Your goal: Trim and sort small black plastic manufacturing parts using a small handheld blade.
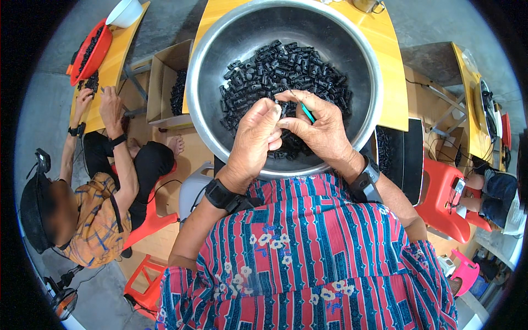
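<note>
A large steel bowl (199,110) holds a heap of small black plastic parts (286,69). Over the heap, my two hands meet at their fingertips. My left hand (256,135) is closed in a pinch, thumb against fingers; whatever lies between them is too small and covered to name. My right hand (319,126) is closed around a thin tool with a green handle (307,112), its slim dark end pointing up past the index finger. The tool's exact kind does not show. Wide black bands sit on both my wrists.
The bowl stands on a yellow table (393,71). A cardboard box (159,82) of black parts is left of it, a black-lined box (404,159) right of it. A co-worker (96,220) handles parts beside a red basin (91,52). Red stools (445,203) stand around.
</note>
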The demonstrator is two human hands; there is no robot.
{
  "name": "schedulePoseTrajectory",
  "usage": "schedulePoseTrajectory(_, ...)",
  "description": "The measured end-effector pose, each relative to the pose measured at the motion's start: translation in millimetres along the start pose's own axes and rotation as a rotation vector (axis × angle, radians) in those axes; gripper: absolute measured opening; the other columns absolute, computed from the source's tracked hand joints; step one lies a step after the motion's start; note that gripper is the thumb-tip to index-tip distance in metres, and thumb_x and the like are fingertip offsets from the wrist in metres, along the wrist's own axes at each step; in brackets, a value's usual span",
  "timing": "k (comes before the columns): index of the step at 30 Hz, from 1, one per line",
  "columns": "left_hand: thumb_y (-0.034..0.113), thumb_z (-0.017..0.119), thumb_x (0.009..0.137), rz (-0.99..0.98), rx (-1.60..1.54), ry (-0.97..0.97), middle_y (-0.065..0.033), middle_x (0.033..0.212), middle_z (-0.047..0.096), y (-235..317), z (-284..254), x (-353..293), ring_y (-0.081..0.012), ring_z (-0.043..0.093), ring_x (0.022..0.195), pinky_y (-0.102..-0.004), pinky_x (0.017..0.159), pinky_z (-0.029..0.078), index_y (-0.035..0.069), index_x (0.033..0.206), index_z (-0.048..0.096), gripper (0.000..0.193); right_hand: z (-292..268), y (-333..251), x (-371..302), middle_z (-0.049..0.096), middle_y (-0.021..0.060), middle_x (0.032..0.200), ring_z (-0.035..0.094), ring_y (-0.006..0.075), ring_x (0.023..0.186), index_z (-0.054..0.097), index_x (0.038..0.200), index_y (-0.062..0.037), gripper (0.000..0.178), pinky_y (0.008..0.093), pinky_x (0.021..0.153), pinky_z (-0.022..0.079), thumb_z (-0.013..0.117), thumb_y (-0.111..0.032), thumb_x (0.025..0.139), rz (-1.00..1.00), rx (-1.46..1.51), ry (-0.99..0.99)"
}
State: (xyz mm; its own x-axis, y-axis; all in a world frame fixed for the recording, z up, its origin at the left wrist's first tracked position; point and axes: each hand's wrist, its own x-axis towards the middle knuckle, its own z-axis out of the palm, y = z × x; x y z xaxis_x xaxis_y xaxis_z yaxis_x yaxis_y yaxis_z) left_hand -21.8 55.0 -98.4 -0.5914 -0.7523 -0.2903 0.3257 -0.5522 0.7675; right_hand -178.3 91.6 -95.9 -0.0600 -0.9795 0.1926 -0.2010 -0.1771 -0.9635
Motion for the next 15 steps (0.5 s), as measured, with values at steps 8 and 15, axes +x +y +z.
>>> schedulePoseTrajectory(8,0.029,0.047,0.1,-0.032,-0.063,-0.022,0.006,0.07,0.038,4.7,2.7,-0.4,-0.0014,0.032,0.055,-0.0156,0.048,0.027,0.012,0.099,0.051,0.018,-2.9,0.1,2.2,0.066,0.0018,0.093,0.053,0.0046,0.076,0.065,0.111,-0.0026,0.036,0.0206,0.069,0.045,0.076,-0.008,0.077,0.154,0.09,-0.045)
schedulePoseTrajectory(15,0.029,0.047,0.1,-0.036,-0.062,-0.104,0.0057,0.07,0.036,3.0,-3.4,-0.8,-0.0027,0.033,0.056,-0.0164,0.049,0.027,0.011,0.104,0.052,0.02,-4.7,-0.6,5.0,0.067,0.0009,0.09,0.055,0.0052,0.078,0.067,0.104,-0.0029,0.026,0.0214,0.072,0.046,0.073,-0.01,0.08,0.103,0.163,-0.036)
